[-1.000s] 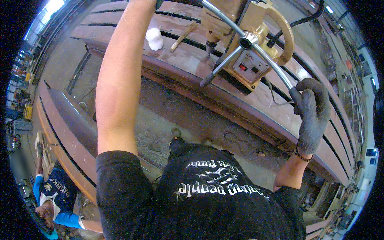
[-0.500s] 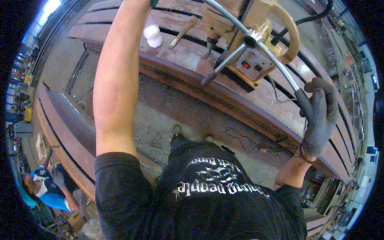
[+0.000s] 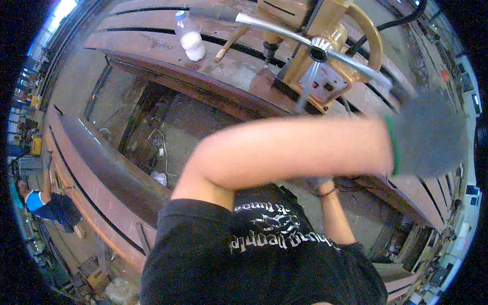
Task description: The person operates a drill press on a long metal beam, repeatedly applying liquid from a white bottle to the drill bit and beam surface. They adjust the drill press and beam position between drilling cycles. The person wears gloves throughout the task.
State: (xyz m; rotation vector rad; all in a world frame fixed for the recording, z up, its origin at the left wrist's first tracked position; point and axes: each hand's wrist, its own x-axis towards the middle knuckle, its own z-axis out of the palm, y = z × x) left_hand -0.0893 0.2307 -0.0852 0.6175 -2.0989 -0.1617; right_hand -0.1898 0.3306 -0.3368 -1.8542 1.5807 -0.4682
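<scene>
Bench [image 3: 152,47]: long, brown-red steel with parallel slots along its top. Drilling machine [image 3: 321,25]: tan body with a curved side grip, standing on the bench; its chuck [image 3: 271,49] points down at the bench top. Left forearm [image 3: 300,147]: bare, lying across the view from left to right, in front of the bench's near edge. Spoked handle [image 3: 317,52]: mounted on the machine, bright metal levers running out from a central hub. Left hand [image 3: 432,134]: grey glove with green cuff, blurred, at the outer end of the right-hand lever; whether it grasps the lever or is released cannot be told. Right hand [image 3: 321,180]: mostly hidden behind the left forearm; its state cannot be told. Bottle [image 3: 192,43]: blue cap, white contents, on the bench. Wooden stick [image 3: 231,43]: lying between bottle and chuck. Switch [image 3: 315,85]: red, on the machine's front panel.
</scene>
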